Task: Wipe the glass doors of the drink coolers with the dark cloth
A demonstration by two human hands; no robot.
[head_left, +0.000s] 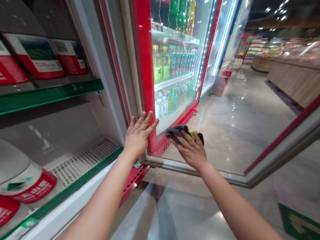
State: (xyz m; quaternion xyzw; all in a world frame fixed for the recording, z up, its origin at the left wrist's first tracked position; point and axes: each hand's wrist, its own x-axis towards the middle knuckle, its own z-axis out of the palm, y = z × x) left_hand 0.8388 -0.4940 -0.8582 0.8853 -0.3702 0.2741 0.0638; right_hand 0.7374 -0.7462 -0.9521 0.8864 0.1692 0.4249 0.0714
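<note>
A glass cooler door (222, 125) with a grey and red frame stands swung open before me. My left hand (138, 136) has its fingers spread and lies against the hinge side of the door, near the lower corner. Low on the pane, my right hand (193, 152) presses a dark grey and yellow cloth (178, 131) to the glass. Its fingers lie over the cloth and partly hide it. Just beneath the right wrist runs the door's bottom rail (229, 177).
Large water bottles (30, 183) with red labels fill parts of the cooler shelves (70, 92) on the left. Through the glass, a lit red drinks cooler (171, 65) holds several bottles. Wood-sided display stands (300, 83) line the aisle at right, above a shiny floor (210, 227).
</note>
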